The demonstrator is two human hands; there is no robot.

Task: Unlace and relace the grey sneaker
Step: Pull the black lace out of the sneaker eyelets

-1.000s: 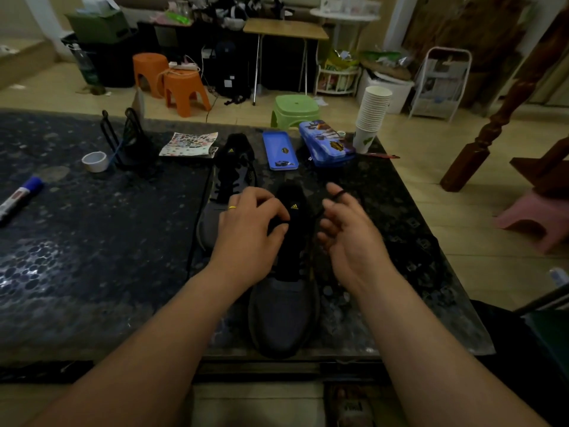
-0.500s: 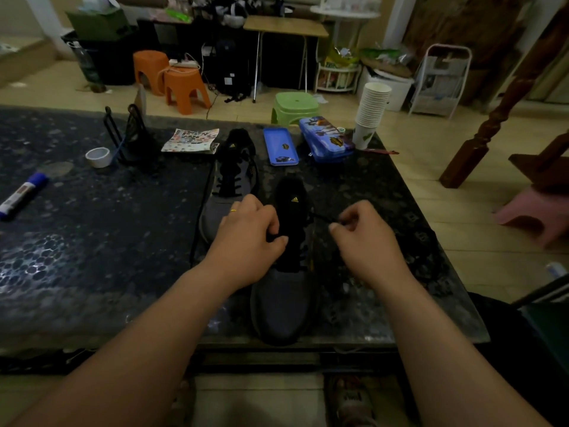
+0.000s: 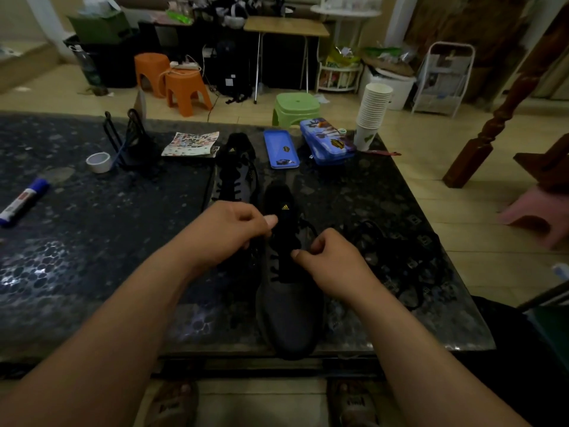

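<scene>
A grey sneaker [image 3: 289, 318] lies on the dark stone table [image 3: 92, 241], toe toward me at the near edge, its black tongue with a yellow logo pointing away. My left hand [image 3: 229, 232] pinches the left side of the tongue and lacing area, thumb on top. My right hand [image 3: 328, 257] is closed on the black shoelace [image 3: 304, 224] at the shoe's right eyelets. More black lace lies loose on the table to the right [image 3: 400, 272]. A second, laced grey sneaker [image 3: 237, 177] lies just behind, to the left.
At the table's far edge are a blue tray [image 3: 280, 149], a blue pencil case [image 3: 326, 141], a stack of paper cups [image 3: 371, 118], a sticker sheet [image 3: 192, 143], a black wire holder [image 3: 129, 140] and a tape roll [image 3: 98, 162]. A marker [image 3: 23, 202] lies left. Stools stand beyond.
My right hand has closed on the lace and moved in to the shoe's right side. My left hand shifted up along the tongue's left side. The view has tilted slightly.
</scene>
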